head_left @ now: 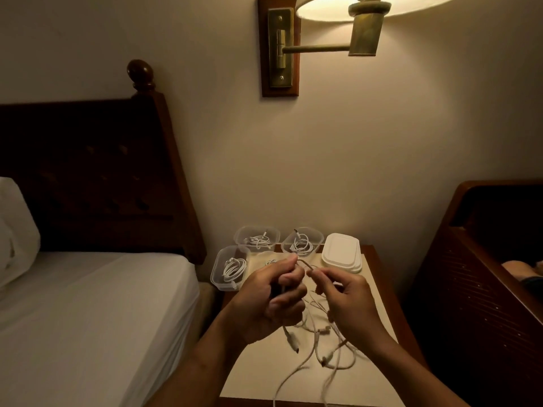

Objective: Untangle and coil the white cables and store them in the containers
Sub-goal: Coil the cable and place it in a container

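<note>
Both hands (pixel 271 301) (pixel 351 301) tight on white cable (pixel 303 263)

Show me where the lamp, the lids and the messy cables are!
lamp (pixel 323 11): head view, on the lit shade.
lids (pixel 340 252): head view, on top of the white stack.
cables (pixel 318 333): head view, in the middle of the tangle below the hands.

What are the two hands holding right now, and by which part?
One white cable, up above the tangle. The left hand grips a length in its curled fingers; the right hand pinches the strand just beside it.
</note>
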A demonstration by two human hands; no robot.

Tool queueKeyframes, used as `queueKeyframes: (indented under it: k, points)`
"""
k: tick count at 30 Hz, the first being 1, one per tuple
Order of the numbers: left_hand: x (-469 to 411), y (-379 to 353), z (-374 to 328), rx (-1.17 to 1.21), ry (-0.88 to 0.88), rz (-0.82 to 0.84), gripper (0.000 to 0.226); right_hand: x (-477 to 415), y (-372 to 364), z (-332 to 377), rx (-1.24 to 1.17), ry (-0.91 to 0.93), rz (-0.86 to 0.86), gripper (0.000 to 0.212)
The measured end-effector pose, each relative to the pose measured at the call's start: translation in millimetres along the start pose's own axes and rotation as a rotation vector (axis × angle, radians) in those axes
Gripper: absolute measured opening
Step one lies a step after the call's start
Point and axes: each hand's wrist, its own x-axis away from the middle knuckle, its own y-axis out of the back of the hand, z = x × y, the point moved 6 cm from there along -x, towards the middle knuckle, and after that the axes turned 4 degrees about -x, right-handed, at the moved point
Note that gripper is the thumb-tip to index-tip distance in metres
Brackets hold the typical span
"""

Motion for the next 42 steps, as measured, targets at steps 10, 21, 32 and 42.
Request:
queueKeyframes:
  k: [10, 21, 32, 42]
  points:
    - [-15, 10, -25, -0.161, -0.155, -0.349, 0.051, 34, -39, 9, 0.759, 0.034, 0.541, 0.056]
    - [-20, 11, -26, -0.924, 0.053, -0.413, 0.053, 27, -26, 82, 1.198, 0.684, 0.496, 0.026]
    - [-12, 5, -11, -0.418, 0.275, 0.055, 0.095, -18, 8, 89, 0.666, 0.857, 0.345, 0.031]
    - [-14, -17, -22, -0.398, 0.254, 0.007, 0.072, -20, 21, 68, 0.031, 0.334, 0.318, 0.017]
